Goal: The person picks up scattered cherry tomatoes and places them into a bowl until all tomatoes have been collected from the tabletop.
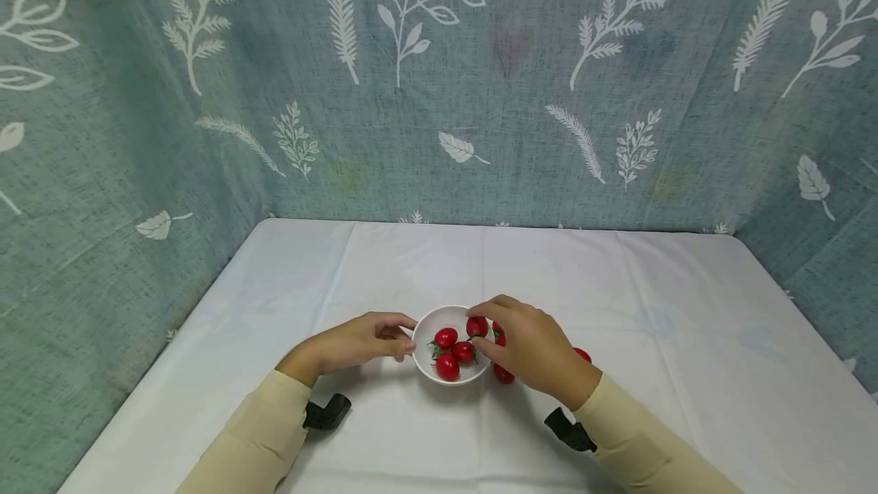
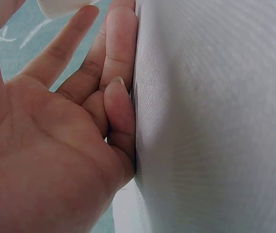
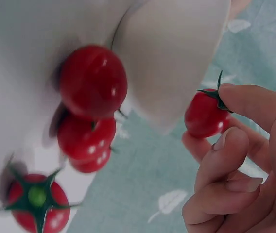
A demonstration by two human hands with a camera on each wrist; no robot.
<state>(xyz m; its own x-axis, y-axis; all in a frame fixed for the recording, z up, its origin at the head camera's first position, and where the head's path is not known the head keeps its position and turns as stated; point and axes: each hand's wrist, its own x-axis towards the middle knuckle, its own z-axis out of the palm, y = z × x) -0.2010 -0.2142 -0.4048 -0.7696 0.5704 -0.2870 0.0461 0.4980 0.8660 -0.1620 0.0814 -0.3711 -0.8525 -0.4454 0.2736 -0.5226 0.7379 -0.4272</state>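
Note:
A white bowl stands on the table with three red cherry tomatoes inside, green leaves on them. My left hand is at the bowl's left side, thumb and index fingertips at its rim; the left wrist view has the little finger bent against the cloth. Over the bowl's right part, my right hand pinches another cherry tomato between thumb and fingers, near its green stem. Beneath and beside that hand lie more cherry tomatoes close to the bowl's outer wall, partly hidden in the head view.
A white cloth covers the table. Behind it and at both sides hangs a blue-green curtain with white leaf prints. Another red tomato shows just past the right wrist. Each wrist carries a black camera mount.

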